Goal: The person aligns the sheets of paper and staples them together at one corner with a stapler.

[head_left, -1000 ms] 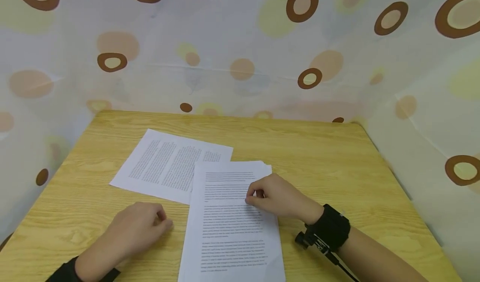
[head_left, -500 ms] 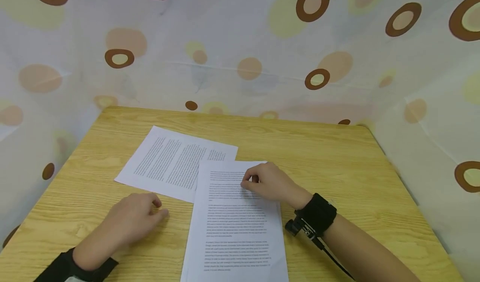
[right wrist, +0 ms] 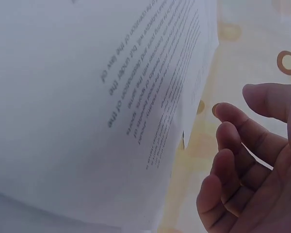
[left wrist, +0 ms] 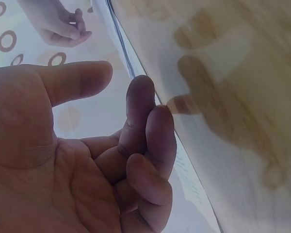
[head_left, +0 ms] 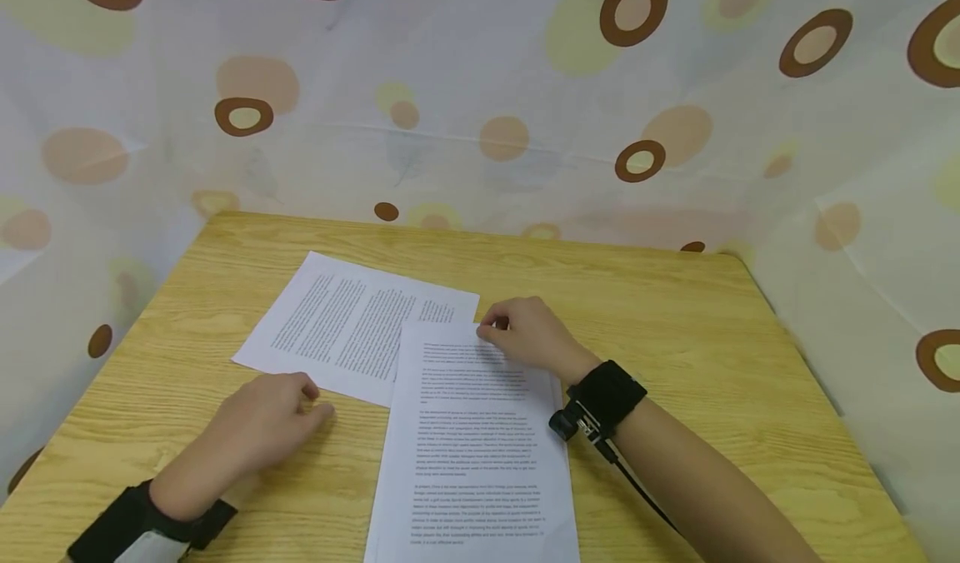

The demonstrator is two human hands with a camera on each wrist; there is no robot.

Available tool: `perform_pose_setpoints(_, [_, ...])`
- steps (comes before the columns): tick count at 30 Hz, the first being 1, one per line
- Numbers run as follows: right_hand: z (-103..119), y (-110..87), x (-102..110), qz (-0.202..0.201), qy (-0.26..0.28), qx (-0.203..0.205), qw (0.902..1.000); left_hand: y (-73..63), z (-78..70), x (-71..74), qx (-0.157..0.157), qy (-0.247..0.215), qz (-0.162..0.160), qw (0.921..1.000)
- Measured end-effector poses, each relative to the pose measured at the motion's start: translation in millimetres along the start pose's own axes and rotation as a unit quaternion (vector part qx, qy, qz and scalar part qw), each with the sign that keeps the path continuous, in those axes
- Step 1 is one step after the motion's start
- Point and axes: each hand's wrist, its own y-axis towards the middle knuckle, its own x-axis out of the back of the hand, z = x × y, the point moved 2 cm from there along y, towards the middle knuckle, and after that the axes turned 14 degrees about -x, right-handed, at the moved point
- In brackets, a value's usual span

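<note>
A stack of printed paper (head_left: 476,455) lies lengthwise at the table's front middle, its sheets slightly uneven at the edges. Over its top right part hovers my right hand (head_left: 528,334), fingers loosely bent. The right wrist view shows that hand (right wrist: 262,160) with thumb and fingers apart and nothing between them. My left hand (head_left: 258,421) is to the left of the stack, over bare wood. In the left wrist view its fingers (left wrist: 140,104) curl loosely and hold nothing. Beyond it lies another printed sheet (head_left: 345,321), turned sideways, one corner beneath the stack.
The wooden table (head_left: 637,305) has a light yellow grain. A patterned curtain (head_left: 450,72) with brown rings hangs behind it and along both sides. Black straps with small cameras sit on both wrists, and a cable (head_left: 645,492) runs from the right one.
My right hand has moved away from me and slightly left, from the stack's upper middle to its top edge. The left hand has shifted a little forward. The head view has turned slightly left.
</note>
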Motion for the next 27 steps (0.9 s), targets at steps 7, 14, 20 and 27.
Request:
perform_pose_setpoints(7, [2, 16.8, -3, -0.012, -0.008, -0.008, 0.9999, 3.9, 4.5, 3.8, 0.002, 0.002, -0.003, 1.0])
perform_pose_setpoints(14, [8, 32.9, -5, -0.031, -0.034, -0.04, 0.9982, 18.1, 13.5, 11.9, 0.005, 0.028, -0.022, 0.9994])
perform_pose_setpoints(20, [10, 41.8, -8, -0.048, -0.061, -0.062, 0.9951, 28.3, 25.5, 18.6, 0.035, 0.065, -0.052, 0.996])
perform_pose_setpoints(27, [7, 48.7, -13, -0.064, -0.078, -0.082, 0.9915, 37.2, 54.8, 31.2, 0.081, 0.082, -0.056, 0.9918])
